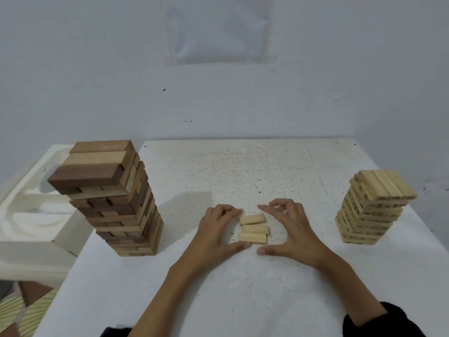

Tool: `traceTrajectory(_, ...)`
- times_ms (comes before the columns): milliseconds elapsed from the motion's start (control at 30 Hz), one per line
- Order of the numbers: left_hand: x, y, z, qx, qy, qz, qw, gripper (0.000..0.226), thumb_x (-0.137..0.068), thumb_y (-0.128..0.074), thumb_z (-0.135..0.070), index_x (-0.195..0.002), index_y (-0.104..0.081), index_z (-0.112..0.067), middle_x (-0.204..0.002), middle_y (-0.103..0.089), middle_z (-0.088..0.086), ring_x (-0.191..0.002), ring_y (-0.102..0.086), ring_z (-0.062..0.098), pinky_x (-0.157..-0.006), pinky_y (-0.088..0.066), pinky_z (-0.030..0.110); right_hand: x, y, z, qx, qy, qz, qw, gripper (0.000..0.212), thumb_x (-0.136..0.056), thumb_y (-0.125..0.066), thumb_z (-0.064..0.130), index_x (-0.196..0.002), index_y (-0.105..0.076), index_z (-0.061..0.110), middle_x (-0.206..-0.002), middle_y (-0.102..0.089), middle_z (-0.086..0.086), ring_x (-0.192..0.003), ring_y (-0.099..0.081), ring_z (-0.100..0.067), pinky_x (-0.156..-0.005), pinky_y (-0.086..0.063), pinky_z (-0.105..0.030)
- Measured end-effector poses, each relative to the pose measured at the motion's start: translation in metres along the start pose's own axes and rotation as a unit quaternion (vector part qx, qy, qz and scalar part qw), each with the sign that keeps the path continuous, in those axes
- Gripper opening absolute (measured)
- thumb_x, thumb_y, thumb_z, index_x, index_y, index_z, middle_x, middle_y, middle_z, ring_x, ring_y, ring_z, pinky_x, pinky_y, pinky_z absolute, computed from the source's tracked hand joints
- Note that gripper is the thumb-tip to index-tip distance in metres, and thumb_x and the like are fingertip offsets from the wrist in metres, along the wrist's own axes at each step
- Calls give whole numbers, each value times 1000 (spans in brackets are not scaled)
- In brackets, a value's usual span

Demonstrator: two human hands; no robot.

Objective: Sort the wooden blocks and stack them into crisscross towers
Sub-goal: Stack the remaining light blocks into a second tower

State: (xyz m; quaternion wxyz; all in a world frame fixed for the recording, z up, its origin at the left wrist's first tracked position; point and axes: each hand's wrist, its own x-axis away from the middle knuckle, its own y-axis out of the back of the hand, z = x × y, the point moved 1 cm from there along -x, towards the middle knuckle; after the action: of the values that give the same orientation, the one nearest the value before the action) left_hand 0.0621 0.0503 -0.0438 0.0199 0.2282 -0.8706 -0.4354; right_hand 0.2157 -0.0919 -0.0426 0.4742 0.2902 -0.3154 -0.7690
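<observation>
Three small pale wooden blocks (254, 229) lie side by side, slightly skewed, on the white speckled table (243, 171). My left hand (216, 229) curves around their left side and my right hand (289, 229) around their right side, fingers and thumbs spread, not gripping any block. A tall crisscross tower of large brown and tan blocks (114, 198) stands at the left. A shorter crisscross tower of small pale printed blocks (371, 207) stands at the right.
A white moulded stand (31, 205) sits beside the table's left edge, behind the big tower. A white wall rises behind the table. Patterned floor (21, 310) shows at the lower left.
</observation>
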Motion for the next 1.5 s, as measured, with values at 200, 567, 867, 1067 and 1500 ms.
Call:
traceTrajectory(200,0,2,-3,-6,-3,11,1000,70,-66,-51,-70,-126,-52,-32,-121,-37,-21,-113,-29,-4,-99,-30,24,-1,-2,2,64,7,10,998,72,-58,-44,82,-120,-50,45,-110,-31,30,-106,-25,4,-87,-20,-17)
traceTrajectory(567,23,-5,-22,-166,64,128,976,130,-41,20,-95,-146,25,-17,-149,39,-1,-136,34,11,-113,19,35,41,-17,16,235,-85,4,968,97,-79,-1,81,-145,-30,16,-146,-29,-12,-129,-20,-23,-106,-30,-49)
traceTrajectory(867,26,-21,-35,-161,83,120,976,129,-38,23,-94,-139,35,-14,-147,42,-2,-130,40,6,-106,30,38,45,-32,25,257,-111,-26,960,68,-97,-6,56,-128,-46,11,-125,-52,-14,-111,-41,-26,-91,-47,-47)
traceTrajectory(1067,17,-12,-24,-184,76,72,977,130,-37,16,-97,-142,28,-22,-145,38,-9,-125,38,-1,-99,33,27,36,3,28,152,-143,113,971,136,-33,16,97,-148,5,27,-152,-1,9,-135,0,-10,-110,-8,-31)
traceTrajectory(1500,-1,4,-8,4,0,-3,1000,67,-57,-55,-71,-115,-58,-38,-135,-29,-22,-126,-10,-7,-103,-13,26,-7,15,0,27,13,83,996,56,-71,-76,46,-122,-53,35,-120,-33,13,-112,-27,-6,-102,-32,-32)
